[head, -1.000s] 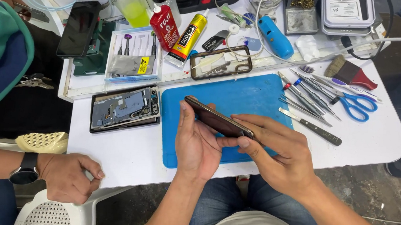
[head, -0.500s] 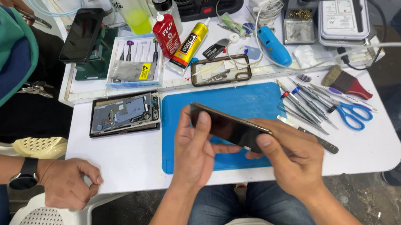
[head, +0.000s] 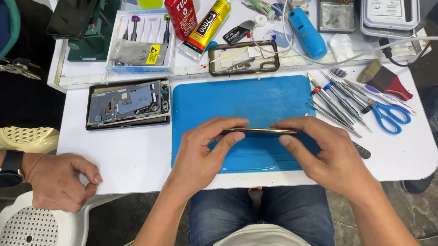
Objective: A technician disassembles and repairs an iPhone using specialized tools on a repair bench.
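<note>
I hold a thin dark phone (head: 260, 131) edge-on above the blue work mat (head: 241, 101). My left hand (head: 201, 155) grips its left end, fingers on top and thumb beneath. Its right end is pinched by my right hand (head: 327, 156). The phone is seen side-on, so its faces are hidden. An opened phone body (head: 128, 104) with exposed parts lies left of the mat. An empty phone frame (head: 244, 58) rests just beyond the mat.
Tweezers and screwdrivers (head: 333, 100), blue scissors (head: 389, 117) and a brush (head: 384, 80) lie at the right. A red bottle (head: 178, 4), yellow glue tube (head: 205, 27), and tool tray (head: 142, 43) stand behind. Another person's hand (head: 61, 181) with a watch rests on a white chair at the left.
The phone has been turned from a tilted, screen-showing pose to level and edge-on. Both hands shifted to its ends. The view has come closer.
</note>
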